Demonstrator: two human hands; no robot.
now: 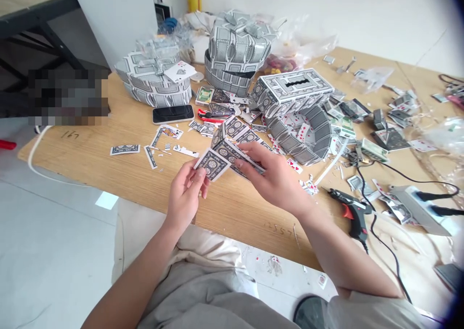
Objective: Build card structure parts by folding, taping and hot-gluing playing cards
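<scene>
My left hand [184, 190] pinches a dark-patterned playing card [213, 164] between thumb and fingers, its back facing up. Touching or just beside that card is a small folded structure made of playing cards [232, 135], with dark backs and white edges. My right hand [273, 178] grips this structure at its near right side, thumb on top. Beyond it stand a box covered in cards [293, 90] with a dark slot on top, and an oval card-built basket [300, 135] with loose cards inside.
Cut card strips [125, 149] and a phone [173, 114] lie left of centre, near a red cutter [210, 117]. Two woven card baskets [155, 78] [235, 49] stand behind. At right are a glue gun [351, 213], its cable and a power strip [420, 208]. A blurred-out shape is at far left.
</scene>
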